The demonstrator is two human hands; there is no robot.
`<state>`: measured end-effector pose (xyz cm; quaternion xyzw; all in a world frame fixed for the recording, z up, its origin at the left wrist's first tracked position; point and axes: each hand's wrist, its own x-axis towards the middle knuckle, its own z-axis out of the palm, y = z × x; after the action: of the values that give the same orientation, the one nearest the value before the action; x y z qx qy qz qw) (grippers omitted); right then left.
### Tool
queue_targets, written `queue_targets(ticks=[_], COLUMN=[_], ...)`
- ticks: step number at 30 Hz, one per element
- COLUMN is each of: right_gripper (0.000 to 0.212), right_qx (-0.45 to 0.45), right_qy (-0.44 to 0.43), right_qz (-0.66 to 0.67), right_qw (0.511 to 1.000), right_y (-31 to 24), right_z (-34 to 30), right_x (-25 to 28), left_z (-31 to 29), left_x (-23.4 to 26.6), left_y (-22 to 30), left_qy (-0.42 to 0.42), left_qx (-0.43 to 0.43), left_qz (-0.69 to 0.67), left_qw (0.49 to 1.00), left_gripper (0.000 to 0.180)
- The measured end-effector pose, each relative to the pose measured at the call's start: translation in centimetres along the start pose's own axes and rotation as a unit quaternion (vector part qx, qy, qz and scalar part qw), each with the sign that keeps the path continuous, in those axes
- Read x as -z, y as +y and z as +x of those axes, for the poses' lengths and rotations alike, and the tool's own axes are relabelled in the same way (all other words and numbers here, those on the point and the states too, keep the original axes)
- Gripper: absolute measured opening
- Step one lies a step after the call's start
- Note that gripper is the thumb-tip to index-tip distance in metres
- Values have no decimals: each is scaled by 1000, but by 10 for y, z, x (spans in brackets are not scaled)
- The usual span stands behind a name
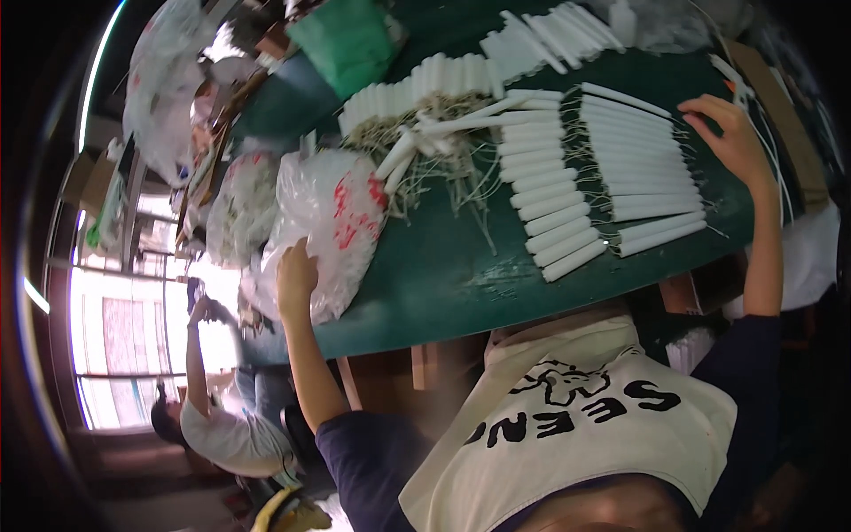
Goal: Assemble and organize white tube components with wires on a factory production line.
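My left hand [297,273] is at the near side of a clear plastic bag [306,208] with red print, its fingers curled in against the bag. What those fingers hold, if anything, is hidden. Over on the right, my right hand [731,133] is raised with fingers and thumb apart, near the end of the farthest white candle [625,99] in a neat column. Beside that column lies a second column of white candles [541,191], with wicks between the two. Several loose candles [443,129] lie crosswise over tangled wicks [461,173].
Bundled candles [425,82] and more white sticks [554,40] lie farther back on the green table [443,266]. A green bag [346,44] and another plastic bag [239,208] are at the left. Cardboard [780,124] edges the right. A seated person [235,434] works at far left.
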<state>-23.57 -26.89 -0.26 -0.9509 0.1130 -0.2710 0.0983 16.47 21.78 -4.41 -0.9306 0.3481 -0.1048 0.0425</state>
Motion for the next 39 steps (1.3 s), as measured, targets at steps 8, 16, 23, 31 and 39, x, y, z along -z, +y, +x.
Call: queue_targets(ticks=[8,16,23,31,39], right_gripper=[11,16,35,58,55], right_qx=[-60,-266,-387,-575,-556], right_qy=[58,224,202,66,94], right_qz=[-10,-27,-90,-109,-16], right_qw=[996,937,895,808,826], right_y=[20,92,214,240,243], right_z=[-46,-103,-67,-7,-6], right_x=[20,32,-7,-27,-17], left_z=[41,55,75,78,106], left_x=[-91,-82,-100,-117,-129], left_y=[-85,-62,-64,-76,-76], left_qy=[111,172,108,49,-27], left_qx=[-16,255,209,163,76], left_qz=[68,-52,-189,-348,-492], left_qw=[991,950,953,922,867], left_gripper=[31,40,40,42,43])
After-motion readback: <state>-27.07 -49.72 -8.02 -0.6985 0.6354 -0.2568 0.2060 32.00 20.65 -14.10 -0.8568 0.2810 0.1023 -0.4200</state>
